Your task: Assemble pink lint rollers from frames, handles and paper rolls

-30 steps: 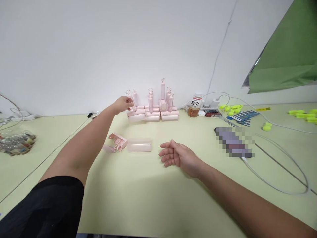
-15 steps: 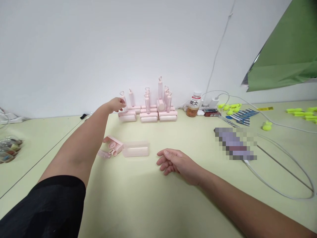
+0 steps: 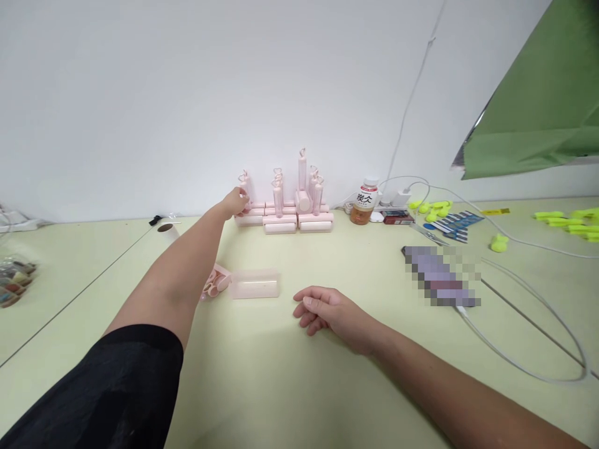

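Observation:
My left hand (image 3: 238,202) reaches to the left end of a group of pink parts by the wall, its fingers closed on a small upright pink tube with a loop on top (image 3: 244,182). Beside it lie pink and white rollers (image 3: 279,224), with several more looped tubes (image 3: 278,198) standing on them. My right hand (image 3: 321,310) hovers low over the table, fingers apart and holding nothing. Just left of it lies a clear pink cover (image 3: 255,284). Small pink parts (image 3: 218,280) sit beside that cover, partly hidden by my left forearm.
A labelled bottle (image 3: 364,201) stands right of the rollers. Further right lie a blurred phone (image 3: 437,277) with a white cable, blue-and-white strips (image 3: 456,224) and yellow-green pieces (image 3: 500,242). A cardboard tube (image 3: 168,232) is behind my left arm.
My left hand has moved right with the looped tube, closer to the other standing tubes. The cardboard tube has come into sight. My right hand stays nearly in place.

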{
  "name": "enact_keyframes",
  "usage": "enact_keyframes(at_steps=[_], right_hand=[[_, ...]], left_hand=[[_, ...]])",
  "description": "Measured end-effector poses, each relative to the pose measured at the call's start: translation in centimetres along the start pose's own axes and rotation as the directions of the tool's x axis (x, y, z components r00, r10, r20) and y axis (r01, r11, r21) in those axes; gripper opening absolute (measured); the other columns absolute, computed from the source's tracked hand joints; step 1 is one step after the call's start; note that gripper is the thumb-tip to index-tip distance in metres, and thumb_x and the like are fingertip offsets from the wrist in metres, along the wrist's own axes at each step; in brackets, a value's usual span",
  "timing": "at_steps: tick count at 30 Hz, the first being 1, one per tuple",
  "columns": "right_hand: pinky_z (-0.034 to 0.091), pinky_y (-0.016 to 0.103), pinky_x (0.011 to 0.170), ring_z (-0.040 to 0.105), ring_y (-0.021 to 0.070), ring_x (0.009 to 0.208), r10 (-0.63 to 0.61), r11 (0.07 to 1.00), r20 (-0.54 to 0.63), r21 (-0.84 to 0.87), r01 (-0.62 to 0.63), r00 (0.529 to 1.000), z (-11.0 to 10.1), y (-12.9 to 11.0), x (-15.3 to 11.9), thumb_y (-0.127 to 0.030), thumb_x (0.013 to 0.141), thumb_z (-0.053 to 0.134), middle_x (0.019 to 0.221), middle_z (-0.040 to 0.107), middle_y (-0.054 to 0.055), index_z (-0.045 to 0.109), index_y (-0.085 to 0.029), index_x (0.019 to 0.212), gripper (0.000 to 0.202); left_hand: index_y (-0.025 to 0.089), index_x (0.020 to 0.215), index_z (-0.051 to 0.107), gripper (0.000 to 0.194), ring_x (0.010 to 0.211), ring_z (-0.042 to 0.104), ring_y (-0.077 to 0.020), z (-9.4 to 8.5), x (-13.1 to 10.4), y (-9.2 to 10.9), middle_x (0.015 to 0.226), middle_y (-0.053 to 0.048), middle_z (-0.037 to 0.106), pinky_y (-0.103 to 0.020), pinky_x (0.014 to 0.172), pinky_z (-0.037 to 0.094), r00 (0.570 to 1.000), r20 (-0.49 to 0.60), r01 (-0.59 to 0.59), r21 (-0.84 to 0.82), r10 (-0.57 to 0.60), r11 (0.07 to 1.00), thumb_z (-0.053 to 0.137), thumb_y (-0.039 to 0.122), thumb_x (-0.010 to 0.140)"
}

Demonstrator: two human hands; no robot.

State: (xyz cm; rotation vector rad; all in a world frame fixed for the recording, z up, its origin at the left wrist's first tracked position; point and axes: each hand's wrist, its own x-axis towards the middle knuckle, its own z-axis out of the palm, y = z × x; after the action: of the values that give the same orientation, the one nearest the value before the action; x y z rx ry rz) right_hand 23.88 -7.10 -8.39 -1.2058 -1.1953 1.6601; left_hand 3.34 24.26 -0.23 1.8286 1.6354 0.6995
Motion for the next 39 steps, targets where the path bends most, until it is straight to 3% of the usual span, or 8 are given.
enact_keyframes(at_steps=[6, 10, 12, 15, 19, 26, 33, 39], right_hand=[[0.052, 0.033, 0.074, 0.063, 0.0166, 0.083, 0.002, 1.000, 0.008, -0.029, -0.002, 1.000, -0.2, 0.2, 0.0, -0.039, 0.089, 0.060, 0.101, 0.068, 0.008, 0.065, -0.020, 0.106, 0.026], [0.052, 0.032, 0.073, 0.062, 0.0163, 0.082, 0.002, 0.999, -0.006, -0.047, -0.002, 1.000, -0.2, 0.2, 0.0, -0.040, 0.087, 0.064, 0.098, 0.068, 0.007, 0.065, -0.019, 0.104, 0.027], [0.051, 0.031, 0.073, 0.062, 0.0162, 0.083, 0.000, 0.998, -0.007, -0.068, 0.000, 1.000, -0.3, 0.2, 0.1, -0.040, 0.087, 0.064, 0.098, 0.068, 0.007, 0.065, -0.019, 0.103, 0.027], [0.051, 0.031, 0.073, 0.062, 0.0159, 0.083, -0.016, 0.994, 0.004, -0.107, 0.017, 1.000, -0.2, 0.0, 0.0, -0.041, 0.088, 0.061, 0.100, 0.067, 0.007, 0.064, -0.020, 0.104, 0.026], [0.051, 0.031, 0.071, 0.061, 0.0157, 0.082, -0.069, 0.986, 0.059, -0.149, 0.077, 0.996, 0.2, 0.1, -0.1, -0.039, 0.089, 0.060, 0.102, 0.067, 0.007, 0.064, -0.020, 0.104, 0.024], [0.050, 0.029, 0.064, 0.060, 0.0166, 0.083, -0.066, 0.974, 0.116, -0.207, 0.089, 0.991, 1.0, 0.3, -0.2, -0.040, 0.087, 0.063, 0.100, 0.066, 0.007, 0.064, -0.019, 0.104, 0.027], [0.051, 0.029, 0.065, 0.060, 0.0155, 0.080, -0.048, 0.976, 0.100, -0.208, 0.068, 0.994, 0.6, 0.1, -0.2, -0.042, 0.086, 0.063, 0.098, 0.065, 0.007, 0.063, -0.018, 0.102, 0.029], [0.051, 0.029, 0.065, 0.060, 0.0155, 0.080, -0.045, 0.974, 0.106, -0.218, 0.067, 0.993, 0.5, 0.3, 0.0, -0.041, 0.085, 0.065, 0.097, 0.065, 0.007, 0.063, -0.018, 0.101, 0.028]], left_hand=[[0.018, 0.131, 0.046, 0.058, 0.078, 0.066, -0.0204, -0.8, -4.0, 0.9, 0.099, -0.013, 0.068, -0.030, 0.067, 0.051, 0.999, -0.001, -0.032, 0.119, 0.033, 0.992, 0.067, 0.035, 0.079], [0.026, 0.127, 0.059, 0.057, 0.094, 0.067, -0.0244, -3.5, -7.7, 1.8, 0.104, -0.009, 0.071, -0.032, 0.080, 0.050, 0.931, 0.366, -0.145, 0.400, -0.012, 0.905, 0.071, 0.037, 0.072], [0.029, 0.126, 0.060, 0.054, 0.101, 0.064, -0.0252, -5.2, -9.3, 1.6, 0.113, -0.008, 0.070, -0.032, 0.083, 0.048, 0.895, 0.446, -0.250, 0.522, -0.012, 0.815, 0.066, 0.038, 0.073], [0.030, 0.116, 0.066, 0.045, 0.101, 0.063, -0.0242, -7.8, -11.9, -0.2, 0.121, -0.005, 0.067, -0.030, 0.079, 0.047, 0.890, 0.455, -0.316, 0.580, 0.024, 0.751, 0.063, 0.037, 0.072], [0.028, 0.107, 0.068, 0.040, 0.086, 0.065, -0.0212, -9.7, -16.1, -4.2, 0.108, -0.005, 0.070, -0.027, 0.067, 0.045, 0.860, 0.507, -0.255, 0.534, -0.064, 0.806, 0.063, 0.037, 0.068], [0.024, 0.078, 0.065, 0.019, 0.069, 0.059, -0.0183, -6.7, -21.1, -7.9, 0.085, -0.003, 0.069, -0.027, 0.058, 0.036, 0.934, 0.355, -0.230, 0.505, 0.042, 0.832, 0.049, 0.035, 0.078], [0.023, 0.088, 0.068, 0.023, 0.064, 0.065, -0.0165, -4.3, -19.8, -6.9, 0.078, -0.001, 0.073, -0.025, 0.061, 0.047, 0.899, 0.438, -0.146, 0.286, 0.006, 0.947, 0.055, 0.031, 0.071], [0.020, 0.059, 0.063, 0.013, 0.060, 0.061, -0.0148, -4.0, -19.3, -6.7, 0.071, -0.003, 0.071, -0.024, 0.058, 0.047, 0.912, 0.405, -0.086, 0.328, -0.057, 0.941, 0.057, 0.030, 0.065]])
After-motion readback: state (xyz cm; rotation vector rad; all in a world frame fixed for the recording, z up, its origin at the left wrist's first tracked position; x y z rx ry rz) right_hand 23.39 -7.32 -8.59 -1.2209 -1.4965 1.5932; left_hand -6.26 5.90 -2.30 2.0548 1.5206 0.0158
